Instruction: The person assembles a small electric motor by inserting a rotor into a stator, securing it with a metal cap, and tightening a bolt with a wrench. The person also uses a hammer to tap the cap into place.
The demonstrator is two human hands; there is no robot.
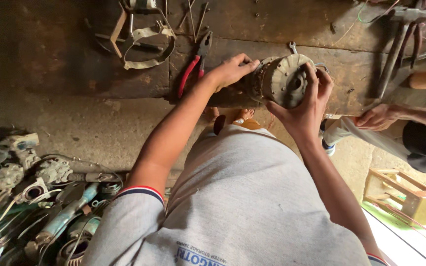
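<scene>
Left hand [230,71] and right hand [304,106] both close their grip on the round motor housing [284,79]; red-handled pliers [193,66] lie just left of it on the counter [75,49].

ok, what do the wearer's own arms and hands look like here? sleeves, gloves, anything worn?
Both hands are bare: left hand, right hand, no gloves, and no rings or watch that I can make out. Forearms are bare too. Short grey T-shirt sleeves, the left one edged with a red, white and dark blue striped cuff; the right sleeve barely shows at the frame's bottom edge.
</scene>
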